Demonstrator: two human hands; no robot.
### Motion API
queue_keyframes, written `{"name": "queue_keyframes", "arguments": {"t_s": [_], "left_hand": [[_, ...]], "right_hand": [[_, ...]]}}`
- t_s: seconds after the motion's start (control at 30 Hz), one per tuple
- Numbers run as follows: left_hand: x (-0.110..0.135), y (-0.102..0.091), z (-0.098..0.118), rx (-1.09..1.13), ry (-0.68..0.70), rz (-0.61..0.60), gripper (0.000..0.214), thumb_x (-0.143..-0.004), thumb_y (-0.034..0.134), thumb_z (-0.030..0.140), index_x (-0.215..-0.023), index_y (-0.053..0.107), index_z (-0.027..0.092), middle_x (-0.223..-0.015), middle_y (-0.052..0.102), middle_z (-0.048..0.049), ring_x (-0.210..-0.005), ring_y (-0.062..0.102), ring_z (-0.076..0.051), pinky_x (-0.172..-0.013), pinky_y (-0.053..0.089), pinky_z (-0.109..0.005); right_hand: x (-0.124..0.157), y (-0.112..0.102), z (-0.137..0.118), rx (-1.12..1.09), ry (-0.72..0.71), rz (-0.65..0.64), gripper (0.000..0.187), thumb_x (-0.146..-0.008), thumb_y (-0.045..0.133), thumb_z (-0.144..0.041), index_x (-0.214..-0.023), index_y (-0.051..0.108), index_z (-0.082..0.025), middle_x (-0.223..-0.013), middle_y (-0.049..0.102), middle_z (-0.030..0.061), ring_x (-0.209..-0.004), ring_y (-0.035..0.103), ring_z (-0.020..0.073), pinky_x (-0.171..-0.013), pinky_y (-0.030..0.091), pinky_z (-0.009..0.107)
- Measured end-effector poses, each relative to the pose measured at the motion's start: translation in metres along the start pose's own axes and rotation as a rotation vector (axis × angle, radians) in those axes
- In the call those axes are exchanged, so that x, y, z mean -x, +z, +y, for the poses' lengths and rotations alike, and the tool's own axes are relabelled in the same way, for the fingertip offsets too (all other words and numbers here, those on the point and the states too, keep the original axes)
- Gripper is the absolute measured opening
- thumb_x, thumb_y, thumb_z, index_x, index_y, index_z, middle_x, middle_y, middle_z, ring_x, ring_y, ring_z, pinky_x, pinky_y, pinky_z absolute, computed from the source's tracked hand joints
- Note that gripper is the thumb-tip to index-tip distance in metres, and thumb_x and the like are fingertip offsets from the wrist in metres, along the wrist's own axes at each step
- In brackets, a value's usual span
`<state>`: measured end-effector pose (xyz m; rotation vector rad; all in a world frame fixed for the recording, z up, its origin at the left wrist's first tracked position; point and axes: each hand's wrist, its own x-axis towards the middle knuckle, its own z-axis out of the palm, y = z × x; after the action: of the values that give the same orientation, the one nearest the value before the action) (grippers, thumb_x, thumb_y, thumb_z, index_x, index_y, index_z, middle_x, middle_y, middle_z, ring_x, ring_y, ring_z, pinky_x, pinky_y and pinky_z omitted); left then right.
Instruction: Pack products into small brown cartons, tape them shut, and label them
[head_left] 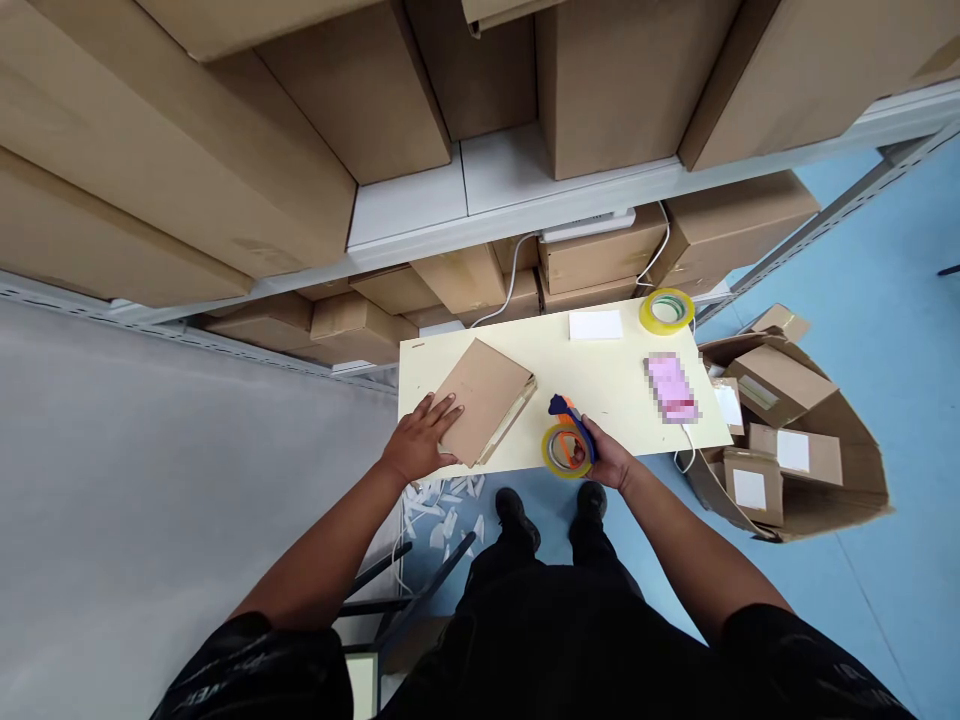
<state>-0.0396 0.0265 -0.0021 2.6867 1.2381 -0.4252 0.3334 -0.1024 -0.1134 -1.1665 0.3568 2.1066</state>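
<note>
A flat brown cardboard box (486, 400) lies at an angle on the left part of the pale yellow table (592, 385). My left hand (426, 436) rests on the box's left corner with its fingers spread. My right hand (604, 455) is closed around a blue and orange tape dispenser (576, 430), which carries a roll of yellowish clear tape. The dispenser is by the table's front edge, to the right of the box and apart from it.
On the table are a roll of tape (667, 311), a white sheet (595, 325) and a blurred pink object (672, 387). A large open carton (862, 480) with several boxes stands on the right. Shelves (525, 185) with cardboard boxes rise behind. Paper scraps (450, 515) litter the floor.
</note>
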Motion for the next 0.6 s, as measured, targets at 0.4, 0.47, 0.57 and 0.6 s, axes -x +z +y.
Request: {"name": "queue_keyframes", "arguments": {"t_s": [0.4, 0.47, 0.57, 0.6], "left_hand": [[-0.035, -0.013, 0.067, 0.074, -0.287, 0.016, 0.109, -0.067, 0.084, 0.072, -0.159, 0.044, 0.028, -0.167, 0.040, -0.0147, -0.149, 0.033, -0.047, -0.115, 0.039, -0.063], [-0.047, -0.015, 0.070, 0.065, -0.202, 0.062, 0.107, -0.068, 0.083, 0.073, -0.156, 0.048, 0.023, -0.161, 0.045, -0.0202, -0.150, 0.033, -0.048, -0.122, 0.026, -0.066], [-0.067, -0.016, 0.065, 0.046, 0.020, 0.104, 0.110, -0.069, 0.084, 0.070, -0.160, 0.044, 0.022, -0.166, 0.038, -0.0198, -0.158, 0.018, -0.046, -0.128, 0.004, -0.065], [-0.074, -0.016, 0.062, 0.045, 0.076, 0.103, 0.113, -0.069, 0.084, 0.069, -0.162, 0.040, 0.024, -0.169, 0.033, -0.0175, -0.160, 0.014, -0.045, -0.128, 0.000, -0.064]], "right_hand": [[-0.018, 0.031, -0.064, 0.057, -0.004, -0.024, 0.047, -0.099, 0.053, -0.068, -0.097, 0.068, -0.023, -0.061, 0.059, -0.0022, -0.058, 0.054, 0.0163, -0.083, 0.060, 0.046], [-0.025, 0.035, -0.077, 0.094, -0.002, -0.039, 0.050, -0.098, 0.052, -0.071, -0.098, 0.067, -0.023, -0.061, 0.059, -0.0014, -0.063, 0.058, 0.0188, -0.087, 0.059, 0.051], [-0.033, 0.040, -0.092, 0.165, 0.012, -0.077, 0.052, -0.097, 0.051, -0.072, -0.101, 0.067, -0.023, -0.067, 0.064, 0.0015, -0.071, 0.064, 0.0216, -0.089, 0.059, 0.055], [-0.035, 0.042, -0.096, 0.188, 0.024, -0.094, 0.053, -0.097, 0.051, -0.072, -0.103, 0.067, -0.022, -0.072, 0.068, 0.0035, -0.075, 0.066, 0.0232, -0.089, 0.059, 0.056]]}}
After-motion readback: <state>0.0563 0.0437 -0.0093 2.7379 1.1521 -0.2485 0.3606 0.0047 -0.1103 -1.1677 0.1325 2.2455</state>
